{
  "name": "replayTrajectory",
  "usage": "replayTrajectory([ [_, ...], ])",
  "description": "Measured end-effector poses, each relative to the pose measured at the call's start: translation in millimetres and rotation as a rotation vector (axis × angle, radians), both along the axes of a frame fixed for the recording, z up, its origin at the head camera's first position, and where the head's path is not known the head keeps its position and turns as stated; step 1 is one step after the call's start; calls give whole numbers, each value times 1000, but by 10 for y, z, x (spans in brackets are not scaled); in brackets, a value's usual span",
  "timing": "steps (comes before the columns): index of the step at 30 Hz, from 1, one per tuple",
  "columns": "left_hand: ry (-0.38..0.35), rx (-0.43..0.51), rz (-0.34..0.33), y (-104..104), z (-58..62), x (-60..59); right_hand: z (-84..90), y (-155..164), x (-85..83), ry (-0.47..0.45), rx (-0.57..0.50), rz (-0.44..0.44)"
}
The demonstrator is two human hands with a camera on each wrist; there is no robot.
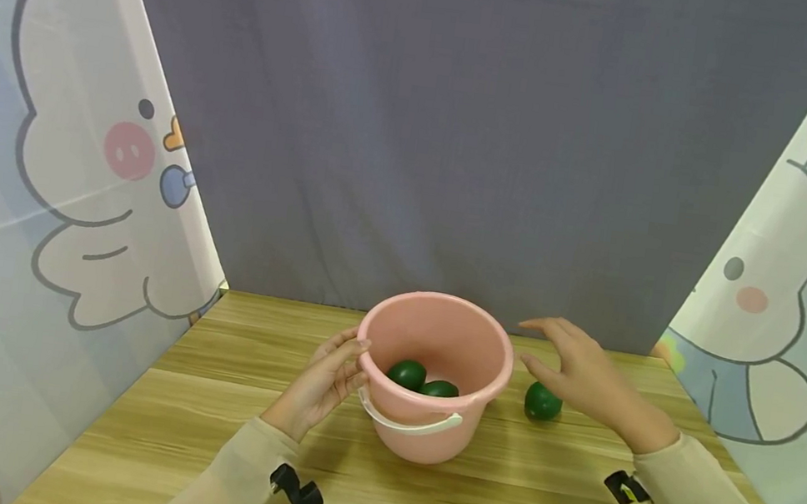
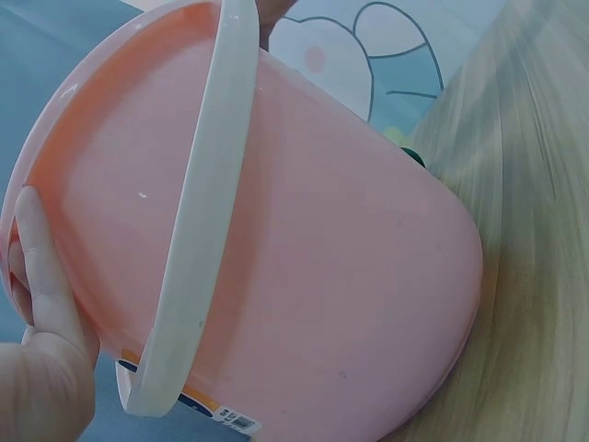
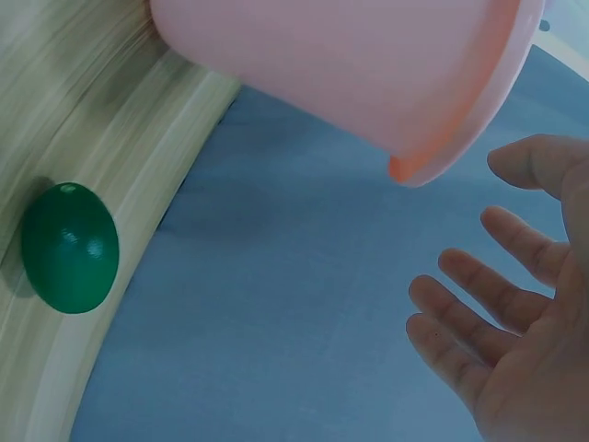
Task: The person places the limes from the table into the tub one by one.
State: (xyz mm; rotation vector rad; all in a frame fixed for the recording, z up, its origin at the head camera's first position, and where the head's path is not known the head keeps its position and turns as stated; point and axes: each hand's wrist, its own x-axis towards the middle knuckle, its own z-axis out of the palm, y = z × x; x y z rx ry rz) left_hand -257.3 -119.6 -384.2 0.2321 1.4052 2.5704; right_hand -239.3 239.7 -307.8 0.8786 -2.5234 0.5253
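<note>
A pink bucket (image 1: pixel 427 431) with a white handle (image 1: pixel 412 427) hanging at its front stands on the wooden table. Two smooth, dark green oval fruits (image 1: pixel 407 373) lie inside it. My left hand (image 1: pixel 323 377) grips the bucket's left rim, thumb at the top edge and fingers beneath; this hold also shows in the left wrist view. Off the bucket's right rim, my right hand (image 1: pixel 581 375) is raised with its fingers spread and holds nothing. Below it, a third green fruit (image 3: pixel 71 248) rests on the table to the right of the bucket.
The wood-grain table (image 1: pixel 218 406) runs back to a dark grey-blue curtain (image 1: pixel 464 125). Printed cartoon sheets hang at the left (image 1: pixel 74 161) and right (image 1: pixel 779 273) sides. Each sleeve carries a black wrist mount (image 1: pixel 296 491).
</note>
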Motion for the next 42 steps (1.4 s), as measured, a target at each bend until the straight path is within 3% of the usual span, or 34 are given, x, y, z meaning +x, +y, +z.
replayTrajectory([
  [24,-2,8,-4,-5,-12,1,-349,206,-158,-122,-1,-79],
  [42,4,0,-8,1,-9,2,-683,291,-318,-160,16,-63],
])
